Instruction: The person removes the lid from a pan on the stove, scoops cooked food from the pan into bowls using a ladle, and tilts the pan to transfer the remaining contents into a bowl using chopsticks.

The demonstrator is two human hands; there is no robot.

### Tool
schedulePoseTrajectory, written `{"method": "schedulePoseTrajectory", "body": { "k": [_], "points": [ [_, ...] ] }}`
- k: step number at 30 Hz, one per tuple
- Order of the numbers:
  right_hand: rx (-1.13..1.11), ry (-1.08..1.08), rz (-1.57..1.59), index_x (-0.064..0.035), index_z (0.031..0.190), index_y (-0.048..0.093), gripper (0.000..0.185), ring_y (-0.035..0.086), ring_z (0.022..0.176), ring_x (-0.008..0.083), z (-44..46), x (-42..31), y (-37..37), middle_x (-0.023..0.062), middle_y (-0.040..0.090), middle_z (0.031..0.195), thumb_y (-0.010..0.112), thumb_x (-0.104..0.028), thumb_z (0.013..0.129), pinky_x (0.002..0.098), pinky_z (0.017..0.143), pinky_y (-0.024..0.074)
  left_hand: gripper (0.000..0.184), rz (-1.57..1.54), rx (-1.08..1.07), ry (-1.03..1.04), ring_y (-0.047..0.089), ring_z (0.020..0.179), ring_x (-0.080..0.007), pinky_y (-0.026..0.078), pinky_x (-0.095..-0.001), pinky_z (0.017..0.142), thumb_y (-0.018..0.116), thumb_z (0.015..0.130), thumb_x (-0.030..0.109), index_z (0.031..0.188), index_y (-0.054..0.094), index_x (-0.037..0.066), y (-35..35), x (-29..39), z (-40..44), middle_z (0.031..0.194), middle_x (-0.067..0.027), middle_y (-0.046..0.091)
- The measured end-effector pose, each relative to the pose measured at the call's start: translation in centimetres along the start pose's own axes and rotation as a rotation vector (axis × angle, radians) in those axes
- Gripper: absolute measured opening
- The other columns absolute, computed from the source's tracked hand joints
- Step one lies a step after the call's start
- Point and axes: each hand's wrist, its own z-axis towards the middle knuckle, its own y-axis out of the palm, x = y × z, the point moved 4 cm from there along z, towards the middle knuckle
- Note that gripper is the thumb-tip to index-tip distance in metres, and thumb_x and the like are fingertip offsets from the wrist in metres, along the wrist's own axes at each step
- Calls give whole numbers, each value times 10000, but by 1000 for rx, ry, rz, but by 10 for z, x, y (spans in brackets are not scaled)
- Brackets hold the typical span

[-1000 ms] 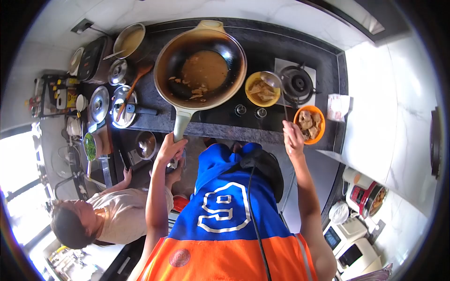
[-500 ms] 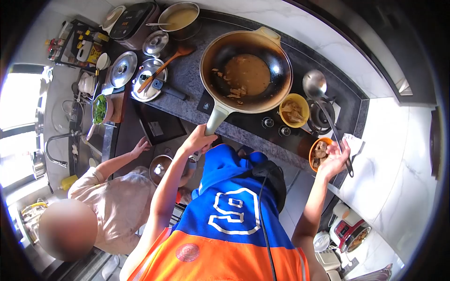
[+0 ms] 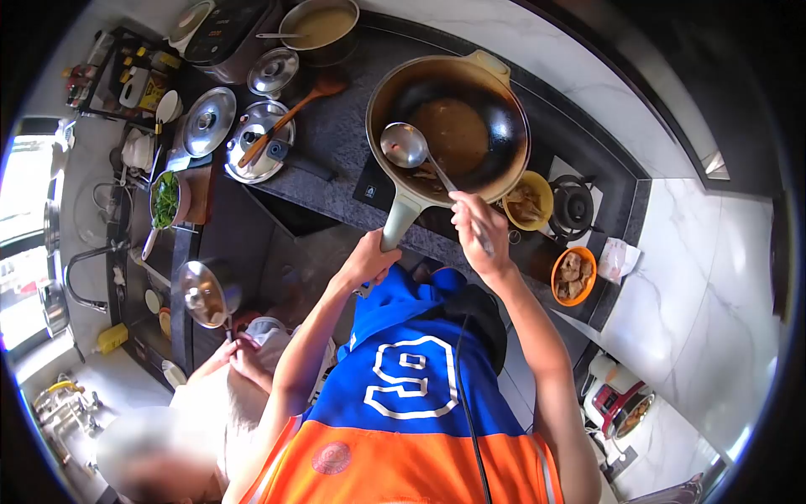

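My left hand [image 3: 373,259] is wrapped round the pale handle of a large wok [image 3: 504,126], which sits at the stove with brown liquid [image 3: 457,134] in its bottom. In my right hand [image 3: 484,233] is a metal ladle [image 3: 405,145]; its bowl hangs over the near left side of the wok, above a few food pieces that it partly hides. Just right of the wok stands a yellow bowl [image 3: 539,220] of food pieces. Farther right, an orange bowl [image 3: 556,290] of meat chunks rests near the counter edge.
At left, another person [image 3: 239,361] holds a metal pan [image 3: 200,294]. A wooden spatula [image 3: 290,120] lies across a pressure cooker lid [image 3: 267,164]. Behind are a pot of pale liquid [image 3: 323,59] and a rice cooker [image 3: 231,34]. A bare burner [image 3: 573,208] is at right.
My right hand has carried the ladle from the right side leftward over the wok. The other person's pan has moved left and is raised away from my left arm.
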Motion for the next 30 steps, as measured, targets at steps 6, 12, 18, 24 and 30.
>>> {"method": "schedulePoseTrajectory", "body": {
  "k": [6, 12, 18, 24, 30],
  "points": [
    [-97, -249, -282, -10, 993, 552, 166, 601, 671, 233, 10, 16, 6, 98, 595, 823, 571, -22, 829, 318, 542, 524, 204, -14, -5, 25, 499, 378, -142, 392, -288, 353, 553, 772, 83, 891, 468, -59, -2, -2, -2, 499, -73, 500],
    [-173, 1, -93, 0, 1000, 588, 157, 608, 709, 288, -4, 4, -60, 130, 606, 858, 547, 2, 848, 358, 614, 510, 208, 13, -18, 19, 494, 373, -138, 385, -284, 352, 559, 793, 98, 892, 460, -55, -8, 1, -1, 483, -58, 488],
    [-379, -271, -208, -14, 996, 580, 199, 597, 645, 240, -5, -3, -64, 91, 571, 787, 604, -36, 800, 337, 567, 503, 198, 25, -11, 6, 503, 380, -145, 399, -294, 354, 551, 781, 84, 885, 465, -62, -9, 2, -1, 488, -71, 493],
    [-342, -263, -258, -17, 951, 603, 159, 627, 687, 231, 3, 38, -55, 80, 602, 829, 622, -65, 800, 339, 578, 521, 198, 54, 7, -19, 496, 377, -131, 397, -282, 355, 554, 777, 87, 889, 485, -62, -11, 3, -2, 484, -54, 489],
    [-349, -322, -163, -12, 1014, 577, 224, 605, 705, 268, 7, 26, -92, 107, 588, 814, 566, 5, 791, 351, 628, 512, 215, 61, 17, -27, 479, 382, -119, 375, -278, 359, 594, 809, 112, 914, 494, -47, -12, 3, -3, 488, -35, 470]
  ]
}}
